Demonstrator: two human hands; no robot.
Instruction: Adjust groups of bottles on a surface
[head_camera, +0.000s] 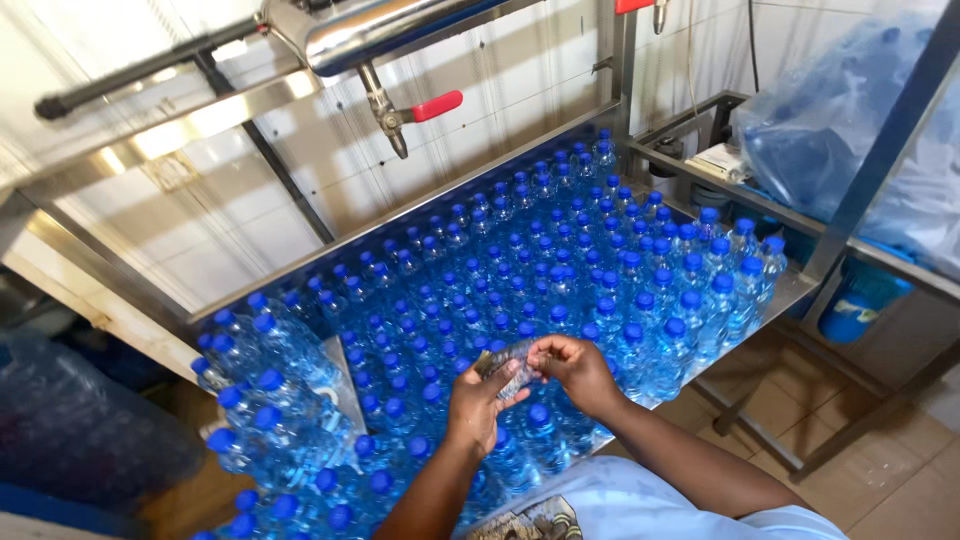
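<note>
- The left hand (478, 400) and the right hand (578, 368) meet over the near edge of the steel counter (790, 290), both holding one small bundle of clear plastic sleeves (512, 362).
- The bundle is held above the bottles at the counter's front edge, not touching them; its long axis runs slantwise, low end toward the left hand, high end toward the right hand and the counter's far right corner.
- Left grip: clenched on the lower part of the bundle, thumb on top, fingers curled beneath.
- Right grip: fingertips pinched on the bundle's upper end (exactly which fingers press it cannot be told).
- The counter is packed with upright water bottles with blue caps (560, 260), standing cap to cap from its front edge to its back rail.
- Above the counter's back rail hangs a shiny steel pipe (380, 30) with a valve whose red lever (437, 105) points right.
- To the right of the counter, a frame shelf holds big blue jugs under clear plastic (850, 110).
- Left of the counter, more capped bottles (265, 400) lean in a heap.
</note>
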